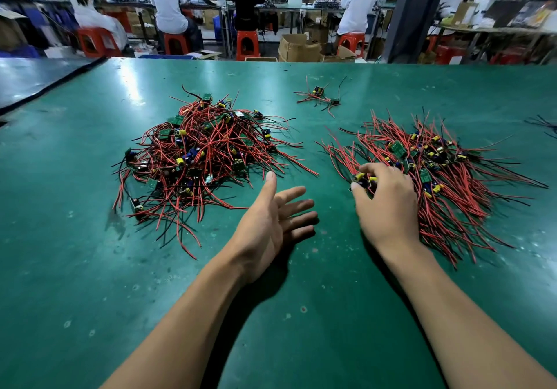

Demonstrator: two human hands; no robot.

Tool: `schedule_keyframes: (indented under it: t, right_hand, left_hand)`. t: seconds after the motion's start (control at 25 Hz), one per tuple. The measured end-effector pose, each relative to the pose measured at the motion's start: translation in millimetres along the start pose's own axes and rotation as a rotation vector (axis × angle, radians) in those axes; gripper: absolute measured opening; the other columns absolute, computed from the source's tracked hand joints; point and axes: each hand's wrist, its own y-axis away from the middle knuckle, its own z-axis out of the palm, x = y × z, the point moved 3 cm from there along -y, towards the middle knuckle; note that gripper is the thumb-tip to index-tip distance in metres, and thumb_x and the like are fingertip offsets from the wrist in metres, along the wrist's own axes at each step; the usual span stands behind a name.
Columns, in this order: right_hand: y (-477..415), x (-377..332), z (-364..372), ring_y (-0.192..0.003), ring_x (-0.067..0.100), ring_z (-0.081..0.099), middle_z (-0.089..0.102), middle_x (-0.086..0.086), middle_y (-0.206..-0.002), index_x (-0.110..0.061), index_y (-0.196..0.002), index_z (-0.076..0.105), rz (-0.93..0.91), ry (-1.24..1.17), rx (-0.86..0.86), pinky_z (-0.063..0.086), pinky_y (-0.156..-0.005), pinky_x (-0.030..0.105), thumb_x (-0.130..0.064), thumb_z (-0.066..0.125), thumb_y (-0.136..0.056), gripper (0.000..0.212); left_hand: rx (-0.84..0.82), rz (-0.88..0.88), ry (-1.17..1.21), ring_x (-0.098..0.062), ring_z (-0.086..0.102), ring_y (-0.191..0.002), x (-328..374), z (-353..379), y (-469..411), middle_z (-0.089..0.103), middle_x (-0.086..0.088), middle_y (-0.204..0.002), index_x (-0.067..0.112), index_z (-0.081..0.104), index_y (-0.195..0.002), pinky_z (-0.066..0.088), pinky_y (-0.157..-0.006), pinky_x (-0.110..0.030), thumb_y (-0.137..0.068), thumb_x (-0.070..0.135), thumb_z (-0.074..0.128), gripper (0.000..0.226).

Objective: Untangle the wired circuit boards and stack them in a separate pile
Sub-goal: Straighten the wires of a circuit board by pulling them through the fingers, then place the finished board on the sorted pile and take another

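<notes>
Two large heaps of wired circuit boards on the green table (90,268), plus a small cluster (319,97) farther back between them. On the left, the tangled pile (205,159) — red and black leads looping every way with no common direction, small green boards and yellow and blue components scattered through it. On the right, the sorted pile (446,177): boards banded along the middle from near-left to far-right, leads roughly parallel across that band, long axes slanting from far-left to near-right, loose ends fanned out on both sides.

At the near-left end of the sorted pile, the right hand (387,204), palm down, fingers and thumb curled round one wired circuit board (363,177), yellow components showing between the fingertips. Board touching the pile's edge; its own heading hidden by the fingers.

Between the two heaps, the left hand (271,223) — relaxed and holding nothing, palm turned inward, fingers spread and pointing right, thumb aimed away toward the tangled pile's near-right fringe, apart from the leads. Both forearms bare, reaching in from the near edge.

A few black leads (542,123) at the far right edge of the table. Beyond, seated people (168,5) at other tables on red stools (247,43), cardboard boxes (297,48) on the floor.
</notes>
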Motion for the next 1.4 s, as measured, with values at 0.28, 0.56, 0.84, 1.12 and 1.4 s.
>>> schedule_keyframes:
  t: [0.28, 0.56, 0.84, 1.12, 1.4]
  right_hand:
    - [22, -25, 32, -0.106, 0.026, 0.058, 0.066, 0.007, -0.110, -0.011, -0.110, 0.071, -0.264, -0.052, -0.289, 0.045, -0.097, 0.038, -0.023, 0.061, -0.095, 0.022]
    - [11, -12, 35, -0.116, 0.027, 0.054, 0.064, 0.008, -0.120, -0.010, -0.119, 0.069, -0.141, 0.005, -0.241, 0.043, -0.103, 0.041, -0.028, 0.061, -0.095, 0.031]
    - [-4, -36, 60, -0.121, 0.032, 0.050, 0.052, 0.012, -0.133, -0.009, -0.137, 0.054, -0.291, 0.068, -0.250, 0.044, -0.100, 0.042, -0.025, 0.063, -0.093, 0.047]
    - [-59, -62, 125, -0.141, 0.035, 0.026, 0.017, 0.015, -0.161, -0.023, -0.158, 0.018, -0.247, 0.322, -0.300, 0.032, -0.111, 0.049, -0.049, 0.053, -0.095, 0.077]
    - [-90, -59, 158, -0.132, 0.032, 0.041, 0.054, 0.009, -0.141, -0.013, -0.133, 0.057, -0.311, 0.345, -0.429, 0.034, -0.107, 0.045, -0.042, 0.040, -0.101, 0.046]
  left_hand:
    - [-0.013, 0.000, 0.001, -0.030, 0.065, -0.107, -2, -3, -3, 0.066, -0.019, -0.118, 0.006, 0.060, -0.115, 0.053, -0.091, -0.039, -0.098, 0.061, 0.023, 0.068]
    - [0.050, 0.061, 0.014, -0.028, 0.071, -0.086, -2, -9, -6, 0.070, -0.019, -0.099, 0.000, 0.062, -0.108, 0.059, -0.078, -0.040, -0.100, 0.052, 0.030, 0.062]
    - [0.146, 0.217, -0.065, -0.021, 0.058, -0.047, 3, -10, -5, 0.062, -0.008, -0.063, 0.000, 0.062, -0.092, 0.049, -0.046, -0.025, -0.103, 0.038, 0.039, 0.046]
    - [0.156, 0.236, -0.034, -0.017, 0.052, -0.042, 4, -11, -4, 0.058, -0.009, -0.059, -0.004, 0.064, -0.089, 0.040, -0.042, -0.023, -0.104, 0.029, 0.040, 0.044]
    - [0.231, 0.249, 0.043, -0.015, 0.050, -0.040, 13, -23, -20, 0.057, -0.008, -0.056, 0.001, 0.060, -0.084, 0.037, -0.042, -0.021, -0.104, 0.028, 0.039, 0.039]
